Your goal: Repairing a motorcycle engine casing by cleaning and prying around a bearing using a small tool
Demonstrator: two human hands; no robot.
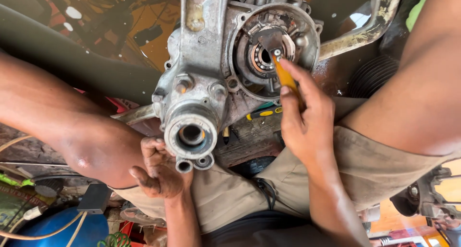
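I count one engine case point(211, 79) with one bearing point(261, 57) in it, one yellow screwdriver point(285, 76) in my right hand point(305, 122), my left hand point(158, 168) under the case, one more screwdriver point(263, 113) below, one blue tank point(55, 228)

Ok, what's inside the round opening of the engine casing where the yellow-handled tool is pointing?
A ball bearing sits in the engine casing recess; the yellow-handled tool, held by the right hand, and a metal piece cover part of it.

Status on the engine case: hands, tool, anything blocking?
Left hand steadies engine case from below. Right hand holds yellow screwdriver, tip at the bearing recess. Nothing blocking the recess.
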